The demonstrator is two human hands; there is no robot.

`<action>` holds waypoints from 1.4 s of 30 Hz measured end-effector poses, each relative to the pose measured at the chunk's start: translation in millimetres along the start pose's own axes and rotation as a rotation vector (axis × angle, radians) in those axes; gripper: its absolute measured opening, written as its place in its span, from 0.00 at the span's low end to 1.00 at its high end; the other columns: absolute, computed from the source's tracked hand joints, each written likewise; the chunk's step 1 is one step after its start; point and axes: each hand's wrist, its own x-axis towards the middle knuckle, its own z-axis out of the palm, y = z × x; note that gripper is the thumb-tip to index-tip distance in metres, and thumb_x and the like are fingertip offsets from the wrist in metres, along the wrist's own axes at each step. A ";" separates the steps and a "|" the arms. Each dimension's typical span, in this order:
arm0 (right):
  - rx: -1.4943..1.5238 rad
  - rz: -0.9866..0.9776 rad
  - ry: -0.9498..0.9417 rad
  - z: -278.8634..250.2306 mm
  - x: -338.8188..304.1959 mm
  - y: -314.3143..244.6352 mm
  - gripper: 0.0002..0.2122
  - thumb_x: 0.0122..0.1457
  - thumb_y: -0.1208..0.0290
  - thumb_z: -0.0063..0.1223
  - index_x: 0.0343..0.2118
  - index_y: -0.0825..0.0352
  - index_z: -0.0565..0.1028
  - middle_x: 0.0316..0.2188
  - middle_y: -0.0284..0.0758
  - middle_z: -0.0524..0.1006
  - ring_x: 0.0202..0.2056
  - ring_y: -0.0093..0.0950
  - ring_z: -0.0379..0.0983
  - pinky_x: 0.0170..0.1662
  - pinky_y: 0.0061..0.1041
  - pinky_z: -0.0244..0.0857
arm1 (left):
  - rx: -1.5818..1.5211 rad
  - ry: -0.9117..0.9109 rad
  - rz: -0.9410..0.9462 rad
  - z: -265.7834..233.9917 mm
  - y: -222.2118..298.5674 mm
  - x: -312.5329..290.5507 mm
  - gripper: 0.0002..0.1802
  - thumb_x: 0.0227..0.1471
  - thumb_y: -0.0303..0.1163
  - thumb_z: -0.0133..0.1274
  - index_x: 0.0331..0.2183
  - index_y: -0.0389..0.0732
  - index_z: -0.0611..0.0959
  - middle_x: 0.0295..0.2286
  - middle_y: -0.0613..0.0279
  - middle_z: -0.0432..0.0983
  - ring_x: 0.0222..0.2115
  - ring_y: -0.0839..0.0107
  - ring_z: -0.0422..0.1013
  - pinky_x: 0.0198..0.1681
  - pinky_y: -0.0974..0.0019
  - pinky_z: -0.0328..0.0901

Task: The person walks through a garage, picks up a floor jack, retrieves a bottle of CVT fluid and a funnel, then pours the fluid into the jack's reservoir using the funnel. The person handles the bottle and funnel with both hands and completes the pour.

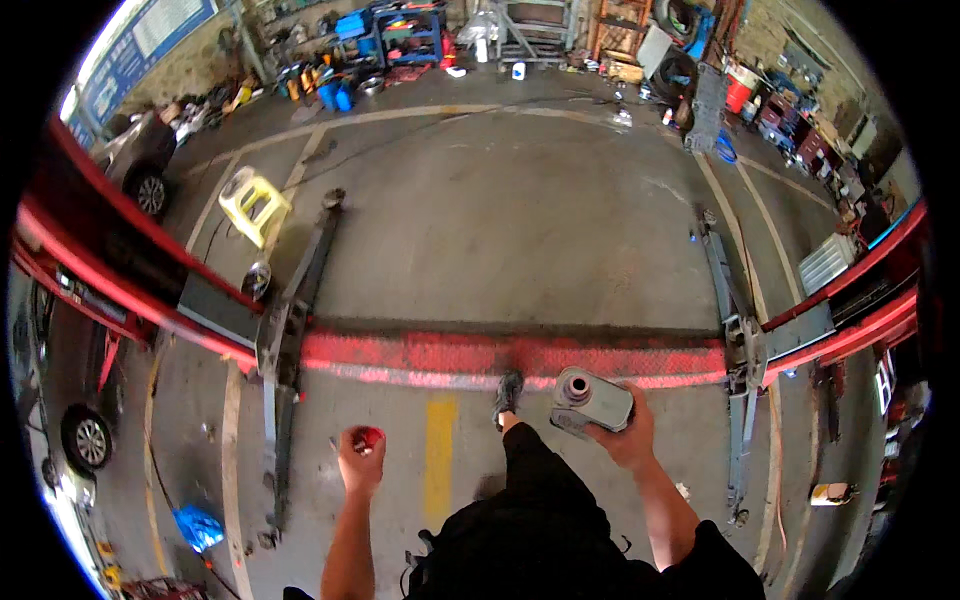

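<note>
My right hand [634, 440] is wrapped round the far end of a grey oil bottle [603, 403], flat-sided and rectangular. Its round neck is uncapped and points up, and the bottle hangs above the floor just in front of the red cross plate. Off to the left, my left hand [357, 466] is closed round a small red cap [370, 437] with something pale inside it. A thin light-coloured bit sticks out beside the thumb, too small to make out.
A red two-post lift with a base plate [430, 355] crosses the floor ahead. Grey lift arms [283, 400] lie either side. A yellow stool [258, 207] stands front left, a blue bag [198, 528] lies lower left, cars park at left, and cluttered shelves [410, 35] line the back.
</note>
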 end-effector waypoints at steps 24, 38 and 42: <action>0.003 -0.148 -0.117 138.6 664.4 -16.3 0.33 0.42 0.60 0.77 0.50 0.65 0.71 0.40 0.41 0.78 0.42 0.38 0.78 0.46 0.35 0.72 | -0.015 0.050 -0.112 225.7 105.5 518.4 0.21 0.46 0.30 0.66 0.42 0.36 0.78 0.34 0.59 0.80 0.34 0.71 0.76 0.41 0.65 0.73; 0.018 -0.103 0.017 226.0 998.0 -23.4 0.35 0.39 0.64 0.80 0.50 0.65 0.70 0.41 0.39 0.79 0.43 0.34 0.78 0.47 0.33 0.71 | 0.011 -0.068 -0.002 312.7 259.1 928.2 0.20 0.49 0.36 0.66 0.40 0.35 0.79 0.32 0.57 0.81 0.34 0.70 0.78 0.41 0.66 0.73; 0.045 -0.140 -0.013 258.9 1107.6 -8.8 0.35 0.38 0.65 0.79 0.50 0.65 0.70 0.41 0.39 0.79 0.42 0.34 0.78 0.47 0.33 0.71 | 0.015 -0.026 -0.111 346.4 250.6 1000.2 0.20 0.49 0.36 0.66 0.40 0.35 0.79 0.32 0.57 0.81 0.33 0.71 0.78 0.41 0.66 0.73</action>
